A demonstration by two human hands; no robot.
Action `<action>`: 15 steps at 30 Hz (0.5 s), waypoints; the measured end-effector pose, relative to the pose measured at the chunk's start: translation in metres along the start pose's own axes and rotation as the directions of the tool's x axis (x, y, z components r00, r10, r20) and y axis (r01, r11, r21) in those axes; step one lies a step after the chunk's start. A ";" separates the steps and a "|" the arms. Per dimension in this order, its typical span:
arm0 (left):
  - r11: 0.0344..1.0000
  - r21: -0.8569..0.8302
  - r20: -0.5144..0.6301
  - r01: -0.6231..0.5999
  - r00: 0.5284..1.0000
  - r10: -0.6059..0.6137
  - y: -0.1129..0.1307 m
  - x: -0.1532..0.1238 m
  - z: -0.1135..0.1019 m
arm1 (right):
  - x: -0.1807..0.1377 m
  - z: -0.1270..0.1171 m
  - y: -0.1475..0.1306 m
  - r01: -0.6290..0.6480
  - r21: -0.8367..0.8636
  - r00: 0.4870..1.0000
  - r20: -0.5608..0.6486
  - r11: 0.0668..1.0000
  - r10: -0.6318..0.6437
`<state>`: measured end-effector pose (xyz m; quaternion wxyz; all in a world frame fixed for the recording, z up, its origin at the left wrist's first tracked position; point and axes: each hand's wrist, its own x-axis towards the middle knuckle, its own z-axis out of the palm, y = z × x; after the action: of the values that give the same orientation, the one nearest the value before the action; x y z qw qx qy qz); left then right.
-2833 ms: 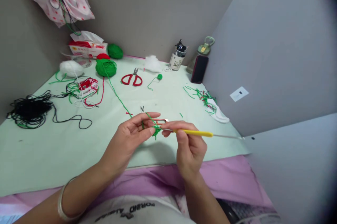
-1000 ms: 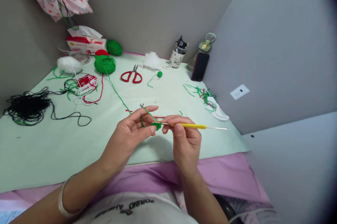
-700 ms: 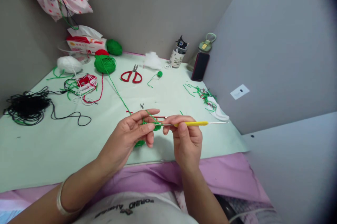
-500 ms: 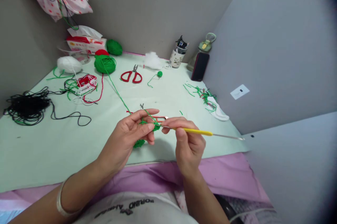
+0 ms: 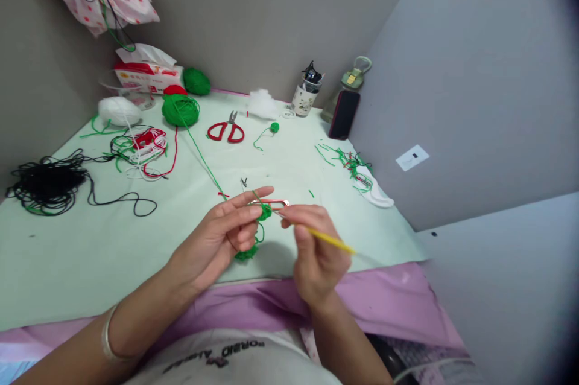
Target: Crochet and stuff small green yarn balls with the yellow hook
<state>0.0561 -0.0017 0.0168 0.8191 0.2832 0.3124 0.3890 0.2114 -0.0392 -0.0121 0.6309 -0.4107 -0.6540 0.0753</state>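
Note:
My left hand pinches a small piece of green crochet work between thumb and fingers, with yarn running over the raised index finger. Between the fingers of my right hand is a crochet hook with a yellow handle; its metal tip meets the crochet work. The hook's back end is blurred. Below my left fingers hangs another green crocheted piece. A strand leads from the left hand back to a green yarn ball. Behind the hands lies an orange-handled tool, partly covered.
Red-handled scissors, a small green ball and white stuffing lie farther back. Black yarn and white yarn are at left. A phone leans on a bottle at right, beyond green scraps.
The crochet hook has tilted, its back end swinging down toward me. My left fingers have curled in more, and the green crochet work has shifted slightly left.

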 end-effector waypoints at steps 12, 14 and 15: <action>0.983 0.130 -0.032 -0.132 0.990 0.137 -0.007 0.002 0.004 | -0.004 0.005 0.004 0.103 -0.130 0.994 0.055 0.986 -0.097; 0.998 0.039 -0.006 -0.045 0.999 0.045 -0.005 0.005 0.002 | -0.004 0.003 0.004 0.133 -0.139 0.991 0.036 0.981 -0.129; 1.000 -0.001 0.002 -0.012 1.000 0.012 -0.004 0.006 0.000 | -0.003 0.002 0.003 0.089 -0.092 0.996 0.010 0.992 -0.088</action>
<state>0.0612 0.0008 0.0125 0.8171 0.2851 0.3096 0.3939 0.2105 -0.0379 -0.0164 0.6118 -0.4098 -0.6763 0.0181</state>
